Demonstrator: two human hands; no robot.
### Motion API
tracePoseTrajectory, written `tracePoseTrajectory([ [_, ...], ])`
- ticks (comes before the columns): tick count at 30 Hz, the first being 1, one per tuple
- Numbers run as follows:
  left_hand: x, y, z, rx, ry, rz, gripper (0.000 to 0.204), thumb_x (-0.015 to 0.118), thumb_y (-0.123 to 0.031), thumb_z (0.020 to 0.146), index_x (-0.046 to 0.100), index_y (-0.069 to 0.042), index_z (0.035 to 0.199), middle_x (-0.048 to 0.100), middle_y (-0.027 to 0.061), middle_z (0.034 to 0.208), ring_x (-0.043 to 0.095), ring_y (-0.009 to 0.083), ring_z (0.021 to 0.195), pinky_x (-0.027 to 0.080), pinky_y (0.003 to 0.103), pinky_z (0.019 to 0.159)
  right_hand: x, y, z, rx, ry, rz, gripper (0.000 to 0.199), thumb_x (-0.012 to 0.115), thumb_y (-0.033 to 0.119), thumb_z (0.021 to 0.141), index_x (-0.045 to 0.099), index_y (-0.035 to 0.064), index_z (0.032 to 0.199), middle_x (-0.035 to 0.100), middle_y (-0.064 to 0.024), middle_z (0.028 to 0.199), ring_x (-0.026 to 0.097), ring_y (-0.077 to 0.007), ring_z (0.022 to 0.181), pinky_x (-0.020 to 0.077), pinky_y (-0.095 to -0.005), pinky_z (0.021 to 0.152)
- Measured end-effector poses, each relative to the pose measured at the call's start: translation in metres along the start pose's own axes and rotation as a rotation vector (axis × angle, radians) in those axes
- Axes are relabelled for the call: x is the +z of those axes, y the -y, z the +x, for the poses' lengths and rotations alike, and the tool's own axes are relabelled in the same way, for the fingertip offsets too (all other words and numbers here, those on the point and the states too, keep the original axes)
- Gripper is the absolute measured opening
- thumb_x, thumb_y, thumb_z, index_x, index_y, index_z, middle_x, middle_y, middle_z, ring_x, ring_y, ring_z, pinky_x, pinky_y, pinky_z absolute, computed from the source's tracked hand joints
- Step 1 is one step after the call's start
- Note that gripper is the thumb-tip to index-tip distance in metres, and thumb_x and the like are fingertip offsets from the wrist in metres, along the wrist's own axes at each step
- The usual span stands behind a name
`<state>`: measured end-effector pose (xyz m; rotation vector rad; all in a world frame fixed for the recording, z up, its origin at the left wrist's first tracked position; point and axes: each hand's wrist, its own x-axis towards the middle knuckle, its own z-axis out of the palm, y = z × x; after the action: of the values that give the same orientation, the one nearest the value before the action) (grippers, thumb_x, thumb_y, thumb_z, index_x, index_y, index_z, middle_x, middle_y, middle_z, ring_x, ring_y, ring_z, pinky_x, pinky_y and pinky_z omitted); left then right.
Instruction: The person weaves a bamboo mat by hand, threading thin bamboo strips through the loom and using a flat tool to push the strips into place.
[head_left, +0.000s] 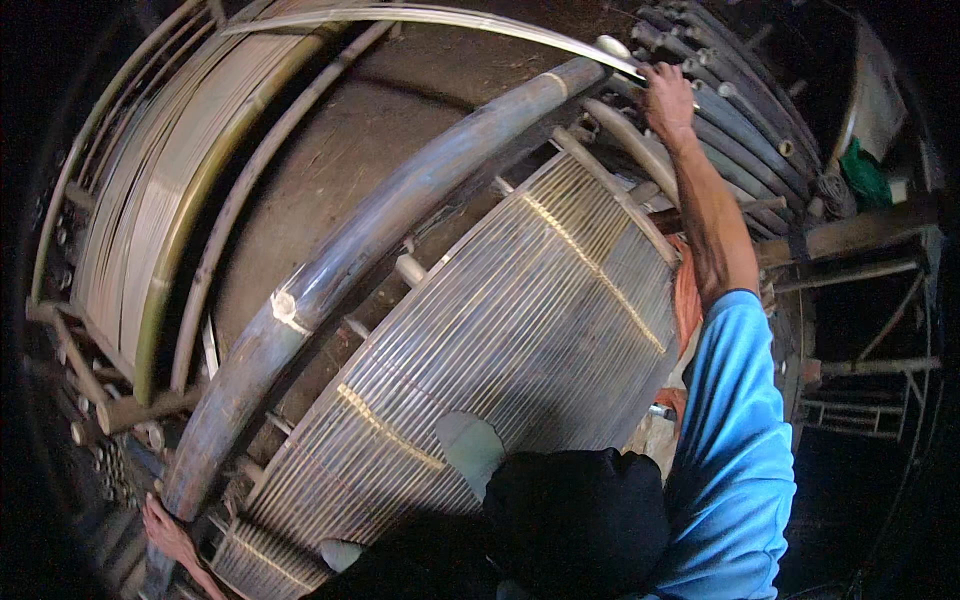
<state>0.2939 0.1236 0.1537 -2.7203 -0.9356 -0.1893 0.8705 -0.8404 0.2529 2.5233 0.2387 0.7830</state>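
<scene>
My right hand point(667, 102), at the far right with the arm stretched out, is closed around the end of long pale bamboo strips point(470, 20). The strips arch away to the upper left. Beside that hand lies the upper end of a thick grey-blue bamboo pole point(400, 195), which runs diagonally down to the lower left and has a pale worn ring at a joint. At the pole's lower end, my left hand point(170, 530) rests against it with fingers extended, holding nothing that I can see. Just below me stands a slatted bamboo bench point(500, 310) bound with pale cross-ties.
A rack on the left carries many thin pale strips point(150, 210) along a greenish bamboo pole point(185, 235). Stacked bamboo poles point(745, 130) lie at the upper right. Green cloth point(864, 172) and wooden framing point(850, 235) are farther right. Bare ground point(370, 130) shows between rack and pole.
</scene>
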Motion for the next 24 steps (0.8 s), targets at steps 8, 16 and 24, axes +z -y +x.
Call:
tracePoseTrajectory([
  [8, -0.014, -0.004, -0.004, 0.035, 0.049, 0.028, 0.035, 0.047, -0.010, 0.103, 0.052, -0.001, 0.137, 0.062, 0.0192, 0.126, 0.060, 0.0373, 0.107, 0.047, 0.043, 0.089, 0.030, -0.015, -0.003, 0.061, -0.008, 0.094, 0.032, 0.072, 0.024, 0.084, 0.069, 0.0129, 0.114, 0.066, -0.0129, 0.111, 0.061, -0.0316, 0.107, 0.0504, -0.0448, 0.090],
  [16, -0.025, -0.017, -0.002, -0.115, 0.061, -0.152, 0.042, 0.044, -0.032, 0.106, 0.061, -0.001, 0.129, 0.064, 0.0254, 0.115, 0.060, 0.0395, 0.106, 0.046, 0.045, 0.086, 0.049, -0.025, -0.011, 0.123, 0.019, 0.104, 0.038, 0.072, 0.023, 0.084, 0.065, 0.0127, 0.119, 0.060, -0.0142, 0.116, 0.058, -0.0333, 0.109, 0.0506, -0.0462, 0.088],
  [24, -0.013, -0.010, -0.007, -0.047, 0.055, -0.006, 0.049, 0.038, -0.036, 0.107, 0.059, -0.001, 0.133, 0.059, 0.0241, 0.133, 0.054, 0.0406, 0.122, 0.041, 0.044, 0.103, 0.059, -0.044, -0.010, 0.119, -0.048, 0.040, 0.037, 0.066, 0.012, 0.082, 0.066, 0.0192, 0.119, 0.061, -0.0104, 0.118, 0.056, -0.0303, 0.114, 0.0477, -0.0461, 0.089],
])
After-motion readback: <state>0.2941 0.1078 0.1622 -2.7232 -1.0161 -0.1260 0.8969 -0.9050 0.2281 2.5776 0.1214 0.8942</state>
